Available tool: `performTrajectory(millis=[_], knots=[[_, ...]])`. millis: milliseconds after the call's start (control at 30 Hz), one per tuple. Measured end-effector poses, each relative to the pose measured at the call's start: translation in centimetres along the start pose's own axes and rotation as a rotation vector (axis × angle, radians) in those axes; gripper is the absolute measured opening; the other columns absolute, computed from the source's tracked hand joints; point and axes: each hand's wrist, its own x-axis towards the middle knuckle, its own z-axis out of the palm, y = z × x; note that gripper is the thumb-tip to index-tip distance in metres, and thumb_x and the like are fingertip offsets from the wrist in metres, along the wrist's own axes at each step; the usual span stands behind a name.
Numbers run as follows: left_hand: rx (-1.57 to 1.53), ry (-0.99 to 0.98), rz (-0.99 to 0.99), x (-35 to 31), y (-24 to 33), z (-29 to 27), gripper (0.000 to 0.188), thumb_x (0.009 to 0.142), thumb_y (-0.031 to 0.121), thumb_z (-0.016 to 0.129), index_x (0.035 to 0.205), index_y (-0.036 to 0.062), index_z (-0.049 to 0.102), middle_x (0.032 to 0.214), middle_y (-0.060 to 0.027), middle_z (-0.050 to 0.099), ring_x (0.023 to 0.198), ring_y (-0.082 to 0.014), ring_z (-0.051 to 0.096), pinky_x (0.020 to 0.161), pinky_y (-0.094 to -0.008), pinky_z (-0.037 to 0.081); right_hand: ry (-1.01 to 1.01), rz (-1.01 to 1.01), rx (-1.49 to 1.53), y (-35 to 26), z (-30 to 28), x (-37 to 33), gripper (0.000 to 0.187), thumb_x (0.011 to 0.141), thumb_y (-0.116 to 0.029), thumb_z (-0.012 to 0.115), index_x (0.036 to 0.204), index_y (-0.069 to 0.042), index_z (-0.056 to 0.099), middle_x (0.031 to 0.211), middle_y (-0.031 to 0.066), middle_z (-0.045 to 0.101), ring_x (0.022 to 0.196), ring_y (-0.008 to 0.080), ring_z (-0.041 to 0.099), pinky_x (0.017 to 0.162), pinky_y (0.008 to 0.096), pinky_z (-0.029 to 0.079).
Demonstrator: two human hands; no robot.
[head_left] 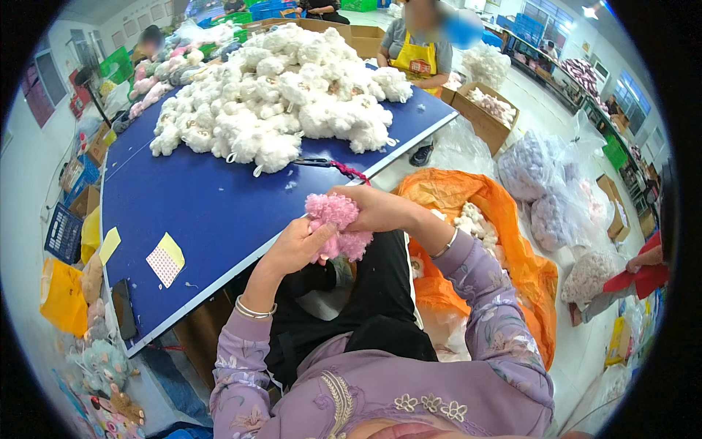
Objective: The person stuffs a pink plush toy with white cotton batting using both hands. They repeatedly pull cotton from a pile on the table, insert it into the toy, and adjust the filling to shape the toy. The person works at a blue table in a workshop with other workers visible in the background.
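Note:
A fluffy pink plush toy (336,225) is held between both my hands just off the near edge of the blue table (212,212). My left hand (294,247) grips it from below and the left. My right hand (376,207) closes over its top and right side. A big heap of white fluffy plush toys (281,95) covers the far half of the table. Scissors with a pink cord (329,164) lie on the table just beyond my hands.
A yellow note and a dotted sheet (167,258) lie on the table's near left, with a dark phone (123,307) at the corner. An orange bag of plush pieces (475,212) sits at my right, clear bags of toys (541,183) beyond. A person in a yellow apron (418,51) stands across the table.

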Motion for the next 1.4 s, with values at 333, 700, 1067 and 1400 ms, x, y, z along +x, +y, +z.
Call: performTrajectory(millis=[333,700,1067,1400], knots=[[0.217,-0.061,-0.149,-0.2,0.2,1.0,0.039,0.099,0.03,0.053,0.077,-0.0005,0.062,0.062,-0.0055,0.062,0.051,-0.0117,0.059,0.048,-0.0251,0.047,0.155,0.122,-0.231,1.4,4.4,-0.1,0.05,0.071,-0.017,0.078,0.107,0.003,0.049,0.093,0.0258,0.064,0.095,0.0423,0.063,0.077,0.0438,0.05],[-0.082,-0.01,-0.134,-1.5,0.7,-0.7,0.028,0.093,0.023,0.065,0.105,-0.0009,0.061,0.081,-0.0054,0.066,0.065,-0.0102,0.061,0.059,-0.0241,0.051,-0.077,0.004,0.117,0.8,0.5,-0.5,0.049,0.079,-0.017,0.071,0.121,0.001,0.055,0.105,0.0136,0.066,0.096,0.0181,0.062,0.084,0.0335,0.05],[0.133,-0.071,-0.199,-1.9,0.2,1.1,0.017,0.089,0.019,0.065,0.087,0.0019,0.063,0.071,-0.0019,0.062,0.059,-0.0093,0.059,0.053,-0.0243,0.048,0.068,0.141,-0.224,0.4,5.1,0.3,0.043,0.072,-0.018,0.076,0.1,0.002,0.051,0.093,0.0263,0.065,0.093,0.0423,0.064,0.077,0.0451,0.051],[-0.03,-0.092,-0.143,-2.3,-0.1,-0.6,0.019,0.088,0.017,0.068,0.098,0.002,0.061,0.077,-0.0027,0.067,0.065,-0.0081,0.061,0.056,-0.0225,0.048,-0.237,0.064,0.141,0.5,0.6,-0.5,0.058,0.08,-0.016,0.07,0.13,0.004,0.049,0.117,0.012,0.063,0.107,0.0166,0.057,0.094,0.0315,0.046]])
